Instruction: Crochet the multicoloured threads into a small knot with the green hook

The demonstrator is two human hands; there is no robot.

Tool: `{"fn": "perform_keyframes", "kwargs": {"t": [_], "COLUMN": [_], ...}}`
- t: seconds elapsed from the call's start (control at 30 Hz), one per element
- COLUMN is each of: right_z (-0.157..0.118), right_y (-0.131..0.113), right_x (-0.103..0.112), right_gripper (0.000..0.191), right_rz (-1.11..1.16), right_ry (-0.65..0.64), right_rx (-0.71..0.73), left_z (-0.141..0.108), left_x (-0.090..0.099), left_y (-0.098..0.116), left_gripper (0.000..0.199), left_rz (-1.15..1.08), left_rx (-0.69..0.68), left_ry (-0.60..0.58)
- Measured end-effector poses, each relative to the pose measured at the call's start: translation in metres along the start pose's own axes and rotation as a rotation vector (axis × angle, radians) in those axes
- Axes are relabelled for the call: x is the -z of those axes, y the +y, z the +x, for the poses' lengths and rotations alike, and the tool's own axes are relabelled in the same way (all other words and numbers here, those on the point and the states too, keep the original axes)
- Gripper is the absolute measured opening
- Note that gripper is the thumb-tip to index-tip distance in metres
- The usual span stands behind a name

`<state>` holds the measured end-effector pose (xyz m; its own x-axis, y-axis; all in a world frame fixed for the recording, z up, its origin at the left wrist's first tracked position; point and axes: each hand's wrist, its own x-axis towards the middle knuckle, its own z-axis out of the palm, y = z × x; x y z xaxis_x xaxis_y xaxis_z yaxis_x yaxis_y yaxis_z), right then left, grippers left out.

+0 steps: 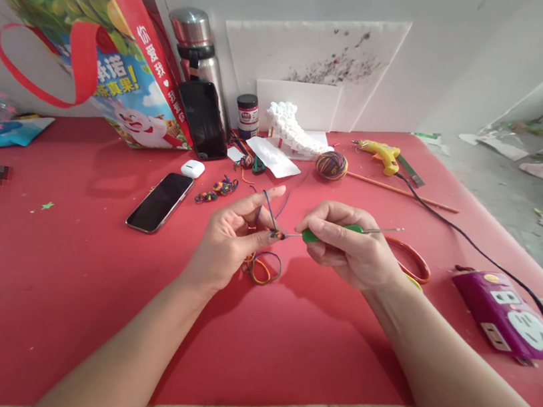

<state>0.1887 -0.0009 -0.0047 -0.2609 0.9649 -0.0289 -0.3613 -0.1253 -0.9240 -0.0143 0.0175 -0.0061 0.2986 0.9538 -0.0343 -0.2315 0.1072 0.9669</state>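
Note:
My right hand is closed round the green grip of a crochet hook; one thin metal end points left, the other sticks out to the right. The left tip meets a small piece of multicoloured crochet, pinched between the thumb and a finger of my left hand. A strand of dark yarn runs up over my raised left index finger. Below the left hand hang loops of multicoloured yarn. Behind the hands lies a ball of variegated yarn. A finished-looking multicoloured crochet strip rests to the left.
A phone and white earbud case lie left. A gift bag, steel flask and upright phone stand behind. Rightward are a yellow glue gun with its cable, scissors with orange handles and a purple power strip.

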Motion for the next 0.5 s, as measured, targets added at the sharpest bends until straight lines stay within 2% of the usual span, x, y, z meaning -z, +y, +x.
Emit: {"fn": "perform_keyframes", "kwargs": {"t": [0.13,0.33,0.5], "right_z": [-0.002,0.0,0.001], "right_y": [0.008,0.024,0.036], "right_x": [-0.008,-0.016,-0.01], "right_gripper": [0.038,0.035,0.022], "right_rz": [0.072,0.067,-0.032], "right_ry": [-0.031,0.116,0.122], "right_rx": [0.05,0.177,0.28], "left_z": [-0.003,-0.006,-0.007], "left_x": [-0.006,-0.01,-0.008], "left_y": [0.001,0.003,0.006], "left_gripper": [0.056,0.05,0.048], "left_rz": [-0.147,-0.232,-0.212], "left_rx": [0.053,0.07,0.058], "left_ry": [0.01,0.115,0.138]}}
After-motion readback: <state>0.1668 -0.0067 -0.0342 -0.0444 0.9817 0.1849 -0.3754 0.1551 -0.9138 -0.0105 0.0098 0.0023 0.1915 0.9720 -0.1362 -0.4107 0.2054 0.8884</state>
